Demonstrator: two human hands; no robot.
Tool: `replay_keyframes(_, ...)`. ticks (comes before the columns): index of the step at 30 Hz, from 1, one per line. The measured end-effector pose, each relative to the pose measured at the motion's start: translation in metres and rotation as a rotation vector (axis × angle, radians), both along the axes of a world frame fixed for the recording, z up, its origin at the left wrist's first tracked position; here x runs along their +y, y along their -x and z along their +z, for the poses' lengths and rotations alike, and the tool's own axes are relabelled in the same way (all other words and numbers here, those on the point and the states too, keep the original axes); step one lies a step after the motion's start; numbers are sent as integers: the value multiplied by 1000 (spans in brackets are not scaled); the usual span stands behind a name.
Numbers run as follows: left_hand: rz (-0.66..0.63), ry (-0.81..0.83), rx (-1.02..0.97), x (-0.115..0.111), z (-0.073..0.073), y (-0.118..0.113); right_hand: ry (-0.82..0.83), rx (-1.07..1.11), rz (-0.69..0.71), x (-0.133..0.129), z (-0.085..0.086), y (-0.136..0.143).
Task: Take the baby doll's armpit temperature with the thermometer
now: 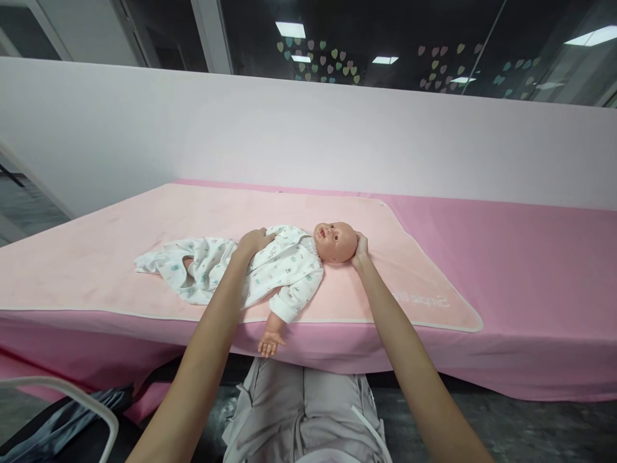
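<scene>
A baby doll lies on its back with its head to the right, dressed in a white printed baby outfit. My left hand rests on the doll's middle, fingers stretched over the cloth. Cupped behind the crown of its head is my right hand, its fingers partly hidden by the head. The doll's near arm hangs toward me, with its bare hand over the table edge. The outfit's leg part spreads to the left; a bit of doll skin shows through an opening there.
Under the doll is a peach mat with a pale border, laid on a pink table cover. A white wall panel stands behind, below dark windows with heart stickers. A curved pale rail and dark cloth are at lower left.
</scene>
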State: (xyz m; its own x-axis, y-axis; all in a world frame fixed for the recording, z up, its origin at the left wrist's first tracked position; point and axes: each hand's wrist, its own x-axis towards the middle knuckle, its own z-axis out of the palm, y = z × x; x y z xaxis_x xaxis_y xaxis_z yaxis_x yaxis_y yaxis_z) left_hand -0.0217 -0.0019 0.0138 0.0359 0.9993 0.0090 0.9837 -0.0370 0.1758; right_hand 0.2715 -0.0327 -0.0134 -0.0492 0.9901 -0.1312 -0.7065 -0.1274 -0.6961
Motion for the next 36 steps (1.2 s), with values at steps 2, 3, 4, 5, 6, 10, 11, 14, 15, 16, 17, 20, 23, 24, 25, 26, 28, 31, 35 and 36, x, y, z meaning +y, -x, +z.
replay_keyframes(2, -2, 2, -2, -2, 1, -1, 9, 7, -11, 0, 0, 0)
replay_keyframes(3, 0, 1, -2, -3, 2, -1, 14, 10, -17, 0, 0, 1)
replay_keyframes(4, 2, -2, 0, -4, 3, -2, 19, 12, -25, 1, 0, 1)
replay_keyframes(5, 3, -5, 1, -5, 3, -2, 25, 12, -35, 1, 0, 1)
replay_keyframes(6, 4, -7, 1, -6, 4, -2, 31, 10, -43, 1, -1, 0)
replay_keyframes(10, 2, -9, -2, -6, 3, -2, 39, 7, -54, 2, -2, 0)
replay_keyframes(11, 2, -11, -6, -5, 2, -2, 36, 11, -46, 2, -2, 0)
replay_keyframes(14, -1, -16, -12, -4, 1, -1, 29, 18, -23, 2, -2, 0)
replay_keyframes(15, -1, -18, -13, -3, 1, -1, 31, 14, -21, 2, -2, 0)
replay_keyframes(16, -2, -20, -12, -3, 1, 0, 32, 8, -24, 2, -2, 0)
replay_keyframes(17, -2, -20, -13, -2, 0, 0, 31, 4, -25, 2, -1, 0)
replay_keyframes(20, 1, -14, -15, 1, -2, 1, 32, 13, -31, 1, -1, 0)
replay_keyframes(23, 6, -10, -13, 4, -3, 2, 40, 35, -43, 0, 0, 0)
replay_keyframes(24, 4, -11, -14, 4, -4, 2, 42, 36, -48, -1, 0, 0)
replay_keyframes(25, 0, -12, -17, 4, -4, 2, 43, 35, -56, -1, 0, 0)
replay_keyframes(26, -3, -15, -20, 3, -3, 2, 44, 32, -67, -1, 1, 1)
replay_keyframes(28, -1, -14, -18, 1, -2, 1, 50, 21, -86, -1, 1, 1)
replay_keyframes(31, 11, -5, -14, -2, 1, 0, 61, 9, -88, -1, 2, 1)
replay_keyframes(35, 13, -7, -26, -5, 2, -1, 64, 28, -61, -3, 3, 1)
replay_keyframes(36, 9, -10, -30, -5, 2, -1, 68, 31, -55, -4, 3, 1)
